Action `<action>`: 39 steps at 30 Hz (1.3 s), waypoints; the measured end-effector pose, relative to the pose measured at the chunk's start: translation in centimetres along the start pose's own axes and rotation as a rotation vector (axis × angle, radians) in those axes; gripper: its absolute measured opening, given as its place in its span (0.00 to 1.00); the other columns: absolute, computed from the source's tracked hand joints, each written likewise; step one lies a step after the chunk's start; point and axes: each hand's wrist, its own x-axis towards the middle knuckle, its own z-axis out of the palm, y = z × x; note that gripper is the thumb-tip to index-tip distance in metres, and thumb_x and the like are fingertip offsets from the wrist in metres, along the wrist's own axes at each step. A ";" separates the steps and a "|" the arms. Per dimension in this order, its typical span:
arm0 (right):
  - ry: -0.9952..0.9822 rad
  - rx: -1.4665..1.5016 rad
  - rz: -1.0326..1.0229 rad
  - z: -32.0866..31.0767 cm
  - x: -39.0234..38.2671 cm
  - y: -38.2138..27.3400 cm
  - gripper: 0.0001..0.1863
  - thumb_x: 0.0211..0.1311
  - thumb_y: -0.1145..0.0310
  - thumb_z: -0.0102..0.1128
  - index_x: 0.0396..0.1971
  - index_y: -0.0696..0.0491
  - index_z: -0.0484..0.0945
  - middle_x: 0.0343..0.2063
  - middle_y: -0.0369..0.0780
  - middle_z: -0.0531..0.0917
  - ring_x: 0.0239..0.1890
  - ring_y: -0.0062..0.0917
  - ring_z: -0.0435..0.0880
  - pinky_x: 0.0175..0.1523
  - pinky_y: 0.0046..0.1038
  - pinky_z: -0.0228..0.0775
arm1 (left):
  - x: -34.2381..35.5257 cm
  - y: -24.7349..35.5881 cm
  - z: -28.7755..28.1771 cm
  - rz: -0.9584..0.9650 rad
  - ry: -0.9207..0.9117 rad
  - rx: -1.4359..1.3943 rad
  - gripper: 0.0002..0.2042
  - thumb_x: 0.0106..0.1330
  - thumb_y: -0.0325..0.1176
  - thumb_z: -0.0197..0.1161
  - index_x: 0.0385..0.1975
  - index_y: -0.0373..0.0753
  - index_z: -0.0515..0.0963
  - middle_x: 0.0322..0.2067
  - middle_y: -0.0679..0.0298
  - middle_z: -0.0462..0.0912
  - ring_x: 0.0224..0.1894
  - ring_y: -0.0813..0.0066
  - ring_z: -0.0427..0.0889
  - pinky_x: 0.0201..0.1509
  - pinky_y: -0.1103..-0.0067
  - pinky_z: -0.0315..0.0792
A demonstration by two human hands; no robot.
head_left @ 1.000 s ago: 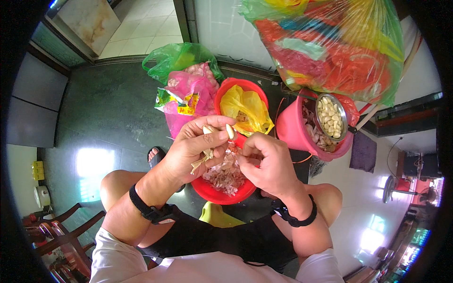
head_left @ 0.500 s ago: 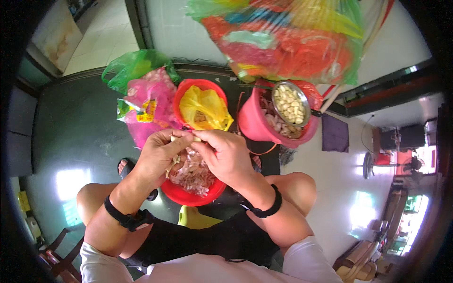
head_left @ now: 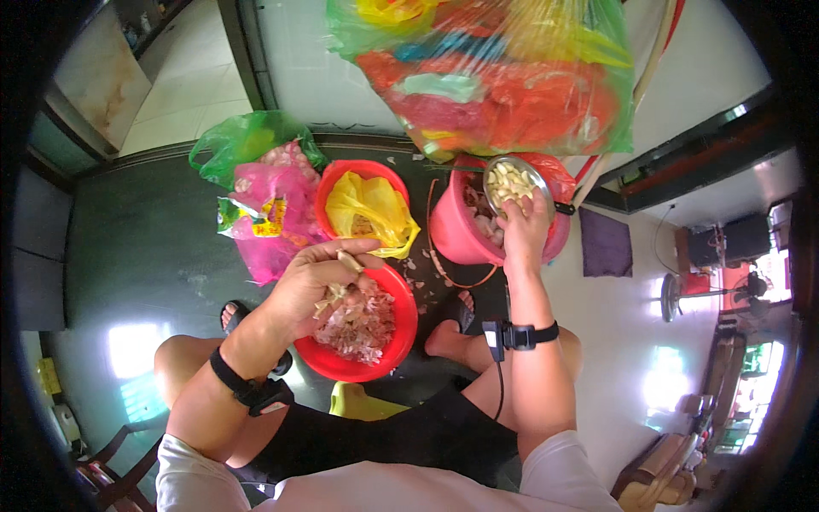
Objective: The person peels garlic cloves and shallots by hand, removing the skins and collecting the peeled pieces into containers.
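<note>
My left hand [head_left: 320, 282] is closed around pale garlic cloves with papery skins, above a red basin [head_left: 398, 334] holding loose garlic peels. My right hand [head_left: 523, 220] reaches to the near part of a round steel bowl [head_left: 494, 175] of peeled cloves, fingers apart over them; whether one touches a clove is unclear. That bowl rests atop a pink bucket [head_left: 452, 228] containing unpeeled-looking bulbs or skins, partly hidden by my arm and the bowl.
A red bucket lined with a yellow bag [head_left: 367, 205] stands behind the basin, beside pink mesh [head_left: 269, 247] and green [head_left: 235, 141] bags. A large bag of colourful plastic [head_left: 495, 85] is at the back, a yellow-green stool [head_left: 358, 401] between my legs, a purple mat [head_left: 606, 243] right.
My right hand has left my left hand and moved up and right to the steel bowl. My left hand still holds cloves above the red basin.
</note>
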 end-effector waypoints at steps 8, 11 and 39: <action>-0.788 0.053 -0.660 2.9 -10.8 -8.0 0.14 0.62 0.75 0.69 0.48 0.60 0.84 0.48 0.48 0.86 0.51 0.39 0.87 0.59 0.36 0.78 | -0.7 0.2 1.0 0.124 -0.102 0.175 0.21 0.76 0.25 0.60 0.67 0.32 0.73 0.37 0.63 0.86 0.27 0.85 0.80 0.28 0.85 0.72; -0.823 0.095 -0.720 4.1 -11.9 -7.8 0.15 0.60 0.75 0.71 0.48 0.59 0.84 0.48 0.47 0.84 0.50 0.39 0.86 0.57 0.34 0.78 | -0.5 -0.7 1.2 0.282 0.001 0.490 0.22 0.76 0.23 0.60 0.69 0.31 0.70 0.30 0.68 0.82 0.24 0.87 0.75 0.26 0.87 0.67; -0.967 0.863 0.474 7.4 -13.0 -5.7 0.07 0.78 0.68 0.58 0.50 0.52 0.77 0.36 0.35 0.85 0.27 0.12 0.74 0.33 0.15 0.65 | -2.3 1.0 1.0 0.421 0.198 0.419 0.10 0.71 0.21 0.66 0.49 0.30 0.82 0.37 0.64 0.88 0.36 0.81 0.85 0.41 0.83 0.78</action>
